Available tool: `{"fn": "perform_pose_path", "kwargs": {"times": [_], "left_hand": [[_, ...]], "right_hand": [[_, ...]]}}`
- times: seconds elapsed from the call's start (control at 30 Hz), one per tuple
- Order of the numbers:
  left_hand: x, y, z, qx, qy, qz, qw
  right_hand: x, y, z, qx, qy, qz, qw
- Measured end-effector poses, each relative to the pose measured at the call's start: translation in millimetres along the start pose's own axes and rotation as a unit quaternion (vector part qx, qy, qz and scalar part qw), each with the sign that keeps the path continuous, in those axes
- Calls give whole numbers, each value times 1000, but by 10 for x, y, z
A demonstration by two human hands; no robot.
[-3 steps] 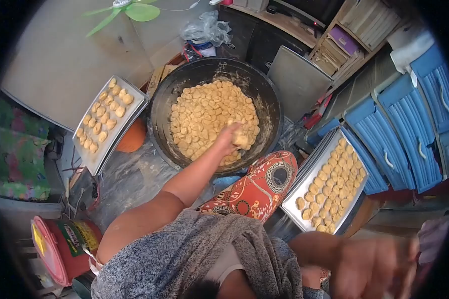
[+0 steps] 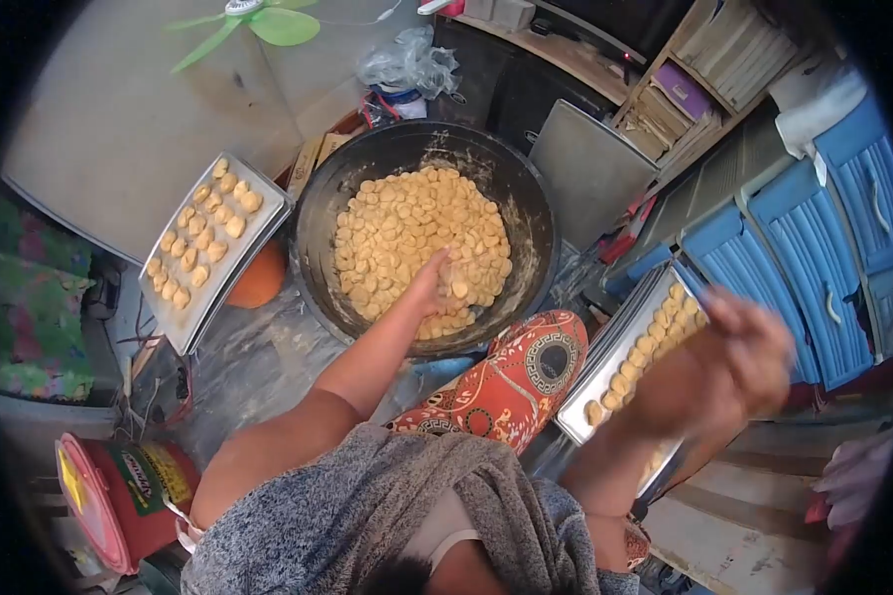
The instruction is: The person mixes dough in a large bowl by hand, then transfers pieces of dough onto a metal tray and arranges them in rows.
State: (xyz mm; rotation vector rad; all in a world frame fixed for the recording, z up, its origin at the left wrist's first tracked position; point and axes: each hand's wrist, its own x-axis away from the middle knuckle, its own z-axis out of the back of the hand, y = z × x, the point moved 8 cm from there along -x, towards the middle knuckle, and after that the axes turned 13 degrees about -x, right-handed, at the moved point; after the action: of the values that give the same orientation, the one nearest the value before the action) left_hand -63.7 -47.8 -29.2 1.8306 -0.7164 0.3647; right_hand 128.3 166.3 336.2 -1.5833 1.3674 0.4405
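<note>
dough pieces [image 2: 392, 218] lie beside the parted fingers of the left hand [image 2: 429, 286]; right hand [image 2: 729, 362] too blurred to tell.

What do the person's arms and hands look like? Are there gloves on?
No gloves: the left hand and right hand are bare. The left forearm has no sleeve or bracelet showing. The right hand is too blurry to check for rings. Speckled grey fabric covers much of the upper body.
</note>
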Motion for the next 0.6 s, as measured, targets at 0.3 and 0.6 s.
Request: {"fn": "perform_pose_path", "kwargs": {"times": [0.3,0.6], "left_hand": [[-1394,851,-876,-265,26,-195,944],[-2509,1997,-3274,-744,69,-422,514]], "right_hand": [[1336,3271,598,316,-291,-422,798],[1965,3632,738,386,-527,-534,537]]}}
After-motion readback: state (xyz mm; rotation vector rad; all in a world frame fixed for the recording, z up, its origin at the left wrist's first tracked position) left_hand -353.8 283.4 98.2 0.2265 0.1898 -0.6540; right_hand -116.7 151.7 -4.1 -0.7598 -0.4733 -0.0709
